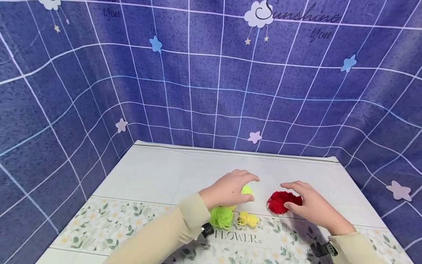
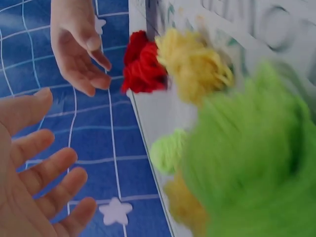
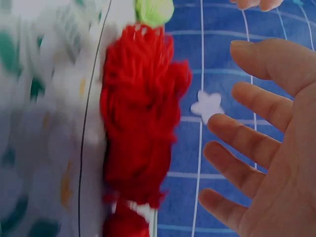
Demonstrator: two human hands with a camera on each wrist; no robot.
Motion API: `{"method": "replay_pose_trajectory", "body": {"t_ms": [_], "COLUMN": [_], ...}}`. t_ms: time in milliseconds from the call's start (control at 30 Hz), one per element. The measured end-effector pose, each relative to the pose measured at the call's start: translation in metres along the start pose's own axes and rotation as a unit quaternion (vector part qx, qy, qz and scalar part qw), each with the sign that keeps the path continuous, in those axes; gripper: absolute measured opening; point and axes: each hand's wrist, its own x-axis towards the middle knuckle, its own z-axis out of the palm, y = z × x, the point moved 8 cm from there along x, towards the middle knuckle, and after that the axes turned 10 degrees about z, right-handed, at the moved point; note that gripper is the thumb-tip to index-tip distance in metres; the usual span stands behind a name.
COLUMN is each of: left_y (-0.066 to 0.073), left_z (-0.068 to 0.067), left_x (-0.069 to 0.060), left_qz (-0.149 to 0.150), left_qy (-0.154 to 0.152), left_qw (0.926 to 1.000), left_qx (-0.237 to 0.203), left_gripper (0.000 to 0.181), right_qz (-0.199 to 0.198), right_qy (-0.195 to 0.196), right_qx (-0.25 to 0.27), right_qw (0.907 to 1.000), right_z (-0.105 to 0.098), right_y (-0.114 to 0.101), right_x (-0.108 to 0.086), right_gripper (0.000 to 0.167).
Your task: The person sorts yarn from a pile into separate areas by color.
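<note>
My left hand (image 1: 230,189) hovers over several yarn bundles, its fingers spread and holding nothing. Just under it lie a bright green yarn bundle (image 1: 221,218) and a lime yarn bundle (image 1: 246,190), partly covered by the hand. A small yellow yarn bundle (image 1: 248,219) is nearer me; the left wrist view shows another yellow bundle (image 2: 185,200) beside the green one. On the right, my right hand (image 1: 311,205) is held with loosely bent, parted fingers above red yarn (image 1: 278,202). In the right wrist view, a second red bundle (image 3: 126,224) sits behind the first, and the palm is bare.
A white tablecloth (image 1: 184,165) with a floral band (image 1: 132,223) and the printed word FLOWER covers the table. Blue curtain fabric (image 1: 204,80) with a white grid and stars encloses the back and sides. Dark wrist cameras (image 1: 324,249) are strapped at the cuffs.
</note>
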Motion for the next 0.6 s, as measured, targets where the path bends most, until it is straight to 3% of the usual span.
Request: {"method": "replay_pose_trajectory", "body": {"t_ms": [167,600], "left_y": [-0.017,-0.044], "left_z": [0.002,0.002], "left_x": [-0.024,-0.073], "left_qz": [-0.002,-0.006], "left_qy": [-0.020,-0.015], "left_qw": [0.9998,0.9993], "left_qx": [0.000,-0.034], "left_gripper": [0.063,0.063], "right_qz": [-0.022,-0.035], "right_qy": [-0.007,-0.040], "right_qx": [0.009,0.007], "right_qw": [0.9997,0.9985], "right_z": [0.009,0.034], "right_y": [-0.019,-0.045], "right_x": [0.001,0.005], "right_gripper": [0.051,0.053]}}
